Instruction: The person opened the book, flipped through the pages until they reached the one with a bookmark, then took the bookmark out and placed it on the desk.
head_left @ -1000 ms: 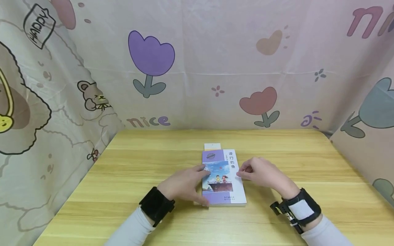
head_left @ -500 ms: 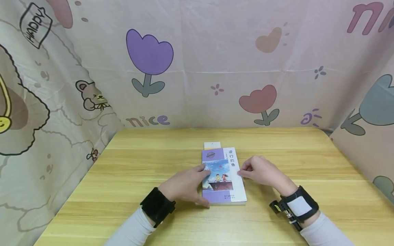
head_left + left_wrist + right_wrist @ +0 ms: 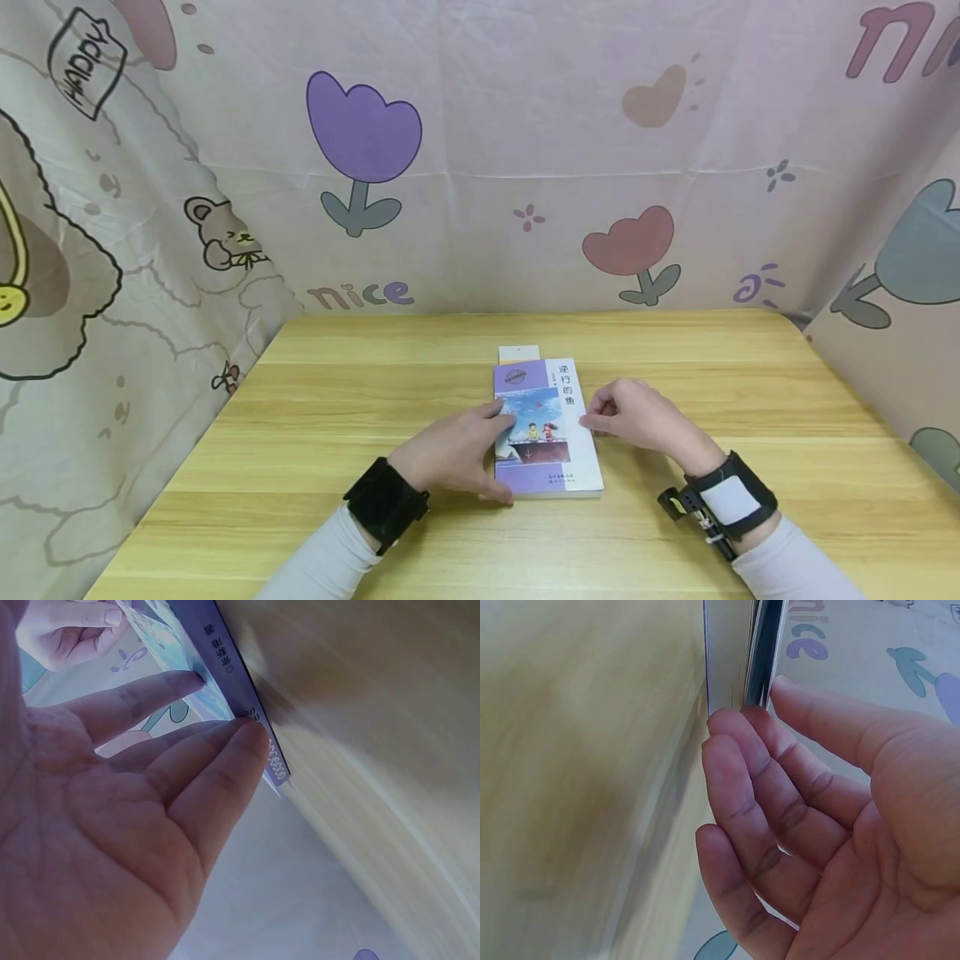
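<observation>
A paperback book (image 3: 580, 454) lies cover up on the wooden table, its cover purple and white with a picture of two figures on a ship. A white card (image 3: 518, 353) pokes out past its far edge. My left hand (image 3: 453, 450) rests at the spine side, fingers extended; in the left wrist view its fingertips touch the spine (image 3: 229, 664) and one finger lies on the cover. At the opposite edge, my right hand (image 3: 637, 417) pinches the book with thumb on the cover and forefinger against the page edges (image 3: 730, 660). Pages part slightly under the cover there.
The wooden table (image 3: 360, 375) extends around the book on all sides. Behind it and along both sides hangs a printed cloth (image 3: 495, 100) with tulips, hearts and a bear. Black straps (image 3: 386, 504) circle both wrists.
Hands and book keep the same positions relative to each other. The whole head view has shifted slightly.
</observation>
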A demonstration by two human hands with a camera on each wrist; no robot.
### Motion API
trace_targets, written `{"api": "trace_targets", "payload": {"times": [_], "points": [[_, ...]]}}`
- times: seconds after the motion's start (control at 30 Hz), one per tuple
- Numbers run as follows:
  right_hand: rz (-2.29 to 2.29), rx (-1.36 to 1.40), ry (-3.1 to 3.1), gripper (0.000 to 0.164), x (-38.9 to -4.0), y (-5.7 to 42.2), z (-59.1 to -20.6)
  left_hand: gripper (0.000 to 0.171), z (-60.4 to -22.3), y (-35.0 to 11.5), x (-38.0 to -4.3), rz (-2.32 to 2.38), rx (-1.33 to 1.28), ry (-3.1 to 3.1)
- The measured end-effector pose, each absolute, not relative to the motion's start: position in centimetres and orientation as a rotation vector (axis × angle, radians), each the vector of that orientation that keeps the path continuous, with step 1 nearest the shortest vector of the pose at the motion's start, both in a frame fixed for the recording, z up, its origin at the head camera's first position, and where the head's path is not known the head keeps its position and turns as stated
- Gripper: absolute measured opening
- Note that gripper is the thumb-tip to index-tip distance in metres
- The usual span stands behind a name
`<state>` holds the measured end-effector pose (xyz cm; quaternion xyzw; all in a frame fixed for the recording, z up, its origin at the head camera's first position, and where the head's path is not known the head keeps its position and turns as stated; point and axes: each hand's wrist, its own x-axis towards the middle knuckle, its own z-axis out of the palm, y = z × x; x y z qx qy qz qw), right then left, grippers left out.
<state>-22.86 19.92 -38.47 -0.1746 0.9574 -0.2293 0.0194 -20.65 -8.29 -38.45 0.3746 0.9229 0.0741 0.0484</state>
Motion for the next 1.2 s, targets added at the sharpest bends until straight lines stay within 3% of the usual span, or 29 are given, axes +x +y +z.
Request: {"api": "trace_targets", "payload": {"times": [1.2], "points": [[-0.81, -0.437, 2.867, 0.016, -23.5, 21.3, -39.0, 0.087, -39.3, -6.8, -20.3, 0.188, 1.205, 2.884]]}}
